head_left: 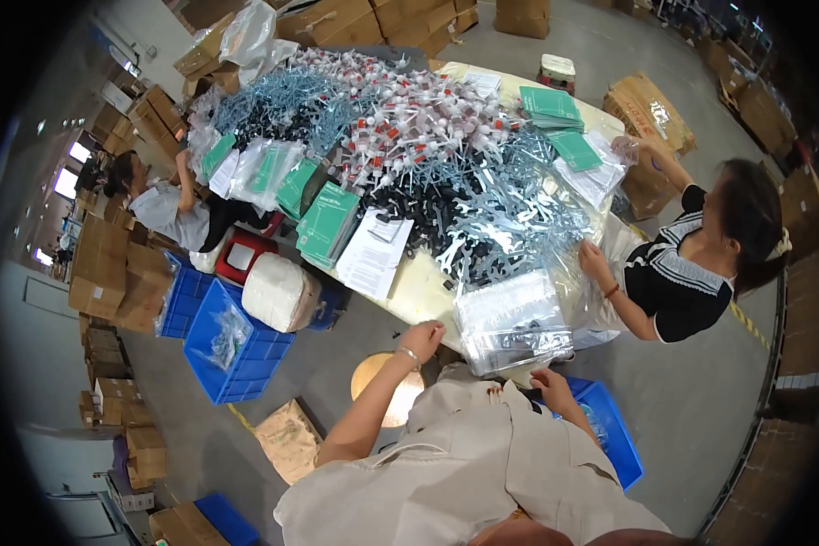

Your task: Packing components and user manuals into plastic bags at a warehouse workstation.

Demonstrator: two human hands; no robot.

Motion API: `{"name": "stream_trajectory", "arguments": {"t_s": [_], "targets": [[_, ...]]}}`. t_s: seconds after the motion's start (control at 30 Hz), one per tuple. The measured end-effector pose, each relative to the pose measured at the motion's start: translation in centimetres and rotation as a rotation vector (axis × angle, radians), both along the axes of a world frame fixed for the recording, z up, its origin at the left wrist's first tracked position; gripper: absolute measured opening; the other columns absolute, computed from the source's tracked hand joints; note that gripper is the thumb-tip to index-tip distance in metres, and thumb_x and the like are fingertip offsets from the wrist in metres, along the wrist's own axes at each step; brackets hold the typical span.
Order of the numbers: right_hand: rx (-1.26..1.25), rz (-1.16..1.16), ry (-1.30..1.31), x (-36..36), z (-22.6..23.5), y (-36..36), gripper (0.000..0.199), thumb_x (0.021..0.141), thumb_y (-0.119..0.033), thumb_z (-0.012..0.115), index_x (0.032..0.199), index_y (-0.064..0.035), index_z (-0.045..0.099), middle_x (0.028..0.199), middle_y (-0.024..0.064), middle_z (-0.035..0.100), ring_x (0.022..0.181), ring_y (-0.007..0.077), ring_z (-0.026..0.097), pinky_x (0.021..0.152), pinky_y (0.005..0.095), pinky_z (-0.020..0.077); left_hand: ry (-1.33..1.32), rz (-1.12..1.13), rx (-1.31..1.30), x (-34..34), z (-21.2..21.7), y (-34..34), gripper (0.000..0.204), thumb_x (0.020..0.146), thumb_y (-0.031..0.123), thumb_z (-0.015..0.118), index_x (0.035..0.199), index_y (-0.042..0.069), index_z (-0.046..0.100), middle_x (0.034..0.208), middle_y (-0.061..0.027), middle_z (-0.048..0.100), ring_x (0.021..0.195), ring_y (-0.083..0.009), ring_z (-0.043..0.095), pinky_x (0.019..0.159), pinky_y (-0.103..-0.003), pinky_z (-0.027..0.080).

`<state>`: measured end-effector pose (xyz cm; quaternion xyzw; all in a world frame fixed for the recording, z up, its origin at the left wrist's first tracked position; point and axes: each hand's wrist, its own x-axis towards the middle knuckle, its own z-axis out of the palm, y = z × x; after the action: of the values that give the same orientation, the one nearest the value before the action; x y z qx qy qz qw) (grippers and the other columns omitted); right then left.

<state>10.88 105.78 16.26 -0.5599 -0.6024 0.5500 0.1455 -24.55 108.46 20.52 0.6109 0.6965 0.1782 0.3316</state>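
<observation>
Pale table (426,289) before me, most of it under a heap (400,164) of wrenches (496,227) and small bottles (428,118); clear bags (511,314) lie stacked at the near edge, between my hands, with green booklets (328,223) and a printed sheet (374,255) farther left. My left hand (423,339) hangs by that edge, fingers curled, tips drawn together, on what I cannot tell. My right hand (555,391) is near the bags' lower right corner, fingers half bent, any pinch unclear.
</observation>
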Motion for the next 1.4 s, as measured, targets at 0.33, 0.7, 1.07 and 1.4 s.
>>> {"name": "stream_trajectory", "arguments": {"t_s": [0.33,0.7,1.07,1.4], "targets": [[0.151,0.089,-0.212,-8.5,0.7,3.9,0.033,0.077,-0.012,0.063,0.108,-0.0044,0.057,0.099,0.0149,0.058,0.088,0.0264,0.058,0.077,0.0351,0.0474,0.219,0.120,0.267,-11.2,-2.6,8.8,0.045,0.075,0.021,0.067,0.110,-0.001,0.050,0.112,-0.0214,0.050,0.104,-0.0377,0.047,0.090,-0.043,0.038],[0.474,0.223,-0.619,-10.4,0.9,5.7,0.071,0.064,-0.013,0.070,0.128,-0.0128,0.039,0.134,0.0127,0.033,0.122,0.0333,0.034,0.098,0.0428,0.0330,0.250,0.136,0.216,-12.3,-5.8,10.4,0.057,0.069,0.015,0.071,0.118,0.000,0.045,0.121,-0.0236,0.044,0.114,-0.0377,0.041,0.097,-0.043,0.035],[0.618,0.414,-0.555,-6.8,-1.4,8.3,0.015,0.071,-0.010,0.061,0.085,-0.0077,0.057,0.088,0.0085,0.052,0.092,0.0285,0.050,0.083,0.0392,0.0395,-0.116,-0.452,0.070,3.3,-4.5,6.7,0.034,0.081,0.023,0.057,0.110,0.006,0.052,0.105,-0.0157,0.057,0.098,-0.0313,0.054,0.085,-0.039,0.044],[0.548,0.231,-0.238,-5.3,2.5,5.5,0.010,0.074,-0.006,0.061,0.081,-0.0072,0.054,0.069,0.0079,0.056,0.074,0.0281,0.057,0.084,0.0420,0.0409,0.008,-0.797,-0.339,9.6,-7.3,3.3,0.042,0.079,0.040,0.057,0.110,0.011,0.055,0.099,-0.0118,0.059,0.088,-0.0308,0.058,0.074,-0.040,0.047]]}}
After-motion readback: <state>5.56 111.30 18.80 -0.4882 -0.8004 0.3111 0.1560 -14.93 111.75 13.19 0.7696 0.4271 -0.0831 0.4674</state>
